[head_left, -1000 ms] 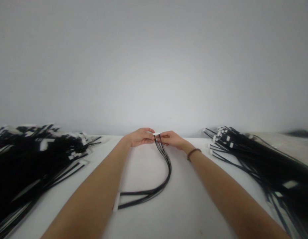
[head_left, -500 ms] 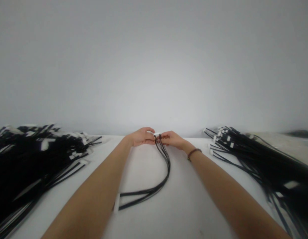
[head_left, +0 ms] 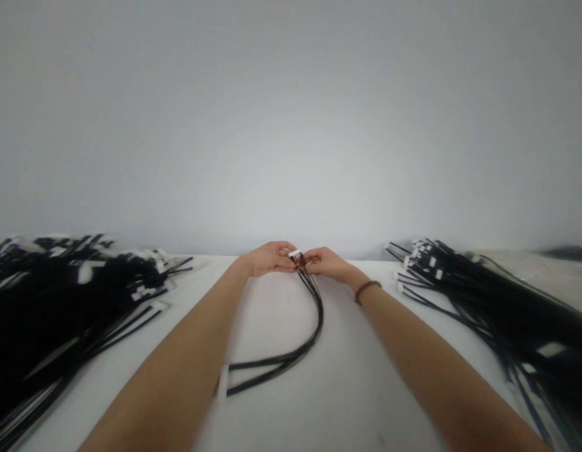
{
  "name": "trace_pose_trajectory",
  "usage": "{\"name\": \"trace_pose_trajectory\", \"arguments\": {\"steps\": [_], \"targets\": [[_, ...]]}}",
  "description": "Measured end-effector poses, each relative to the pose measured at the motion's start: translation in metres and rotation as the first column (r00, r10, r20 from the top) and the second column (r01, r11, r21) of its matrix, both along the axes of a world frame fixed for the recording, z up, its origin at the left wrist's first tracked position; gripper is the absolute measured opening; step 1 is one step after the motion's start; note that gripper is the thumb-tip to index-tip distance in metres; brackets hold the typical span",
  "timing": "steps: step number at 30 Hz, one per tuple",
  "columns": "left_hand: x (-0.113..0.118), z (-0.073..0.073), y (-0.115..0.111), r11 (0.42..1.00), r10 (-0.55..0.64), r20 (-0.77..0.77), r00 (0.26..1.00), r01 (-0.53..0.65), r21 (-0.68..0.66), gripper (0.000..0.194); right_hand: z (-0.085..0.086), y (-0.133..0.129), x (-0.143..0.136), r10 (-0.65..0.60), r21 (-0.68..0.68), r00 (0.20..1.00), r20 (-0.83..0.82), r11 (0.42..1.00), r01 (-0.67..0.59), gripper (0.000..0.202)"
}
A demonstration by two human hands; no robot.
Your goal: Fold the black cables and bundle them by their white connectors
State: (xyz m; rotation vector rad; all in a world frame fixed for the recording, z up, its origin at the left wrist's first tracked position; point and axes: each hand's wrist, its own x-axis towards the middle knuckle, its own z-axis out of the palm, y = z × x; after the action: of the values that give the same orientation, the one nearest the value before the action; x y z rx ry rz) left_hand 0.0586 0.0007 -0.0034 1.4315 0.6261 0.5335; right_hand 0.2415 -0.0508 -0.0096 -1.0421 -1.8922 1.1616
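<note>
A black wire harness [head_left: 319, 312] curves over the white table, with a white connector at each end. Its far connector [head_left: 295, 253] is between my two hands, just above the table's back part. My left hand [head_left: 270, 258] is closed on the left side of that connector, thumb and fingers pinched. From the other side, my right hand [head_left: 326, 262] pinches the wires close beside the connector. The near connector [head_left: 223, 381] lies by my left forearm, partly covered by it. Fine details at the fingertips are too small to make out.
A large heap of black harnesses [head_left: 46, 301] with white connectors lies on the left. Another bundle of harnesses [head_left: 483, 301] stretches along the right side. Behind the white table [head_left: 356, 389] rises a plain pale wall [head_left: 291, 125]. Clear plastic [head_left: 535, 267] shows at far right.
The far connector has tilted and shows more of its white face between my fingers. The near end has slid slightly to the right. My hands stay almost in place.
</note>
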Motion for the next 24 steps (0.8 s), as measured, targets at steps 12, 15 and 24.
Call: {"name": "trace_pose_trajectory", "arguments": {"steps": [12, 15, 24], "targets": [[0.007, 0.001, -0.002, 0.997, 0.051, -0.090, 0.995, -0.046, 0.056, 0.042, 0.000, 0.000, -0.002, -0.087, 0.015, 0.995, 0.042, 0.996, 0.086, 0.041], [0.008, 0.001, -0.002, 0.996, 0.056, -0.110, 0.992, -0.048, 0.071, 0.039, 0.002, -0.002, -0.004, -0.129, 0.013, 0.991, 0.046, 0.992, 0.128, 0.042], [0.011, 0.002, -0.002, 0.990, 0.054, -0.180, 0.982, -0.029, 0.137, 0.028, -0.001, -0.001, -0.005, -0.221, 0.004, 0.975, 0.024, 0.975, 0.221, 0.042]]}}
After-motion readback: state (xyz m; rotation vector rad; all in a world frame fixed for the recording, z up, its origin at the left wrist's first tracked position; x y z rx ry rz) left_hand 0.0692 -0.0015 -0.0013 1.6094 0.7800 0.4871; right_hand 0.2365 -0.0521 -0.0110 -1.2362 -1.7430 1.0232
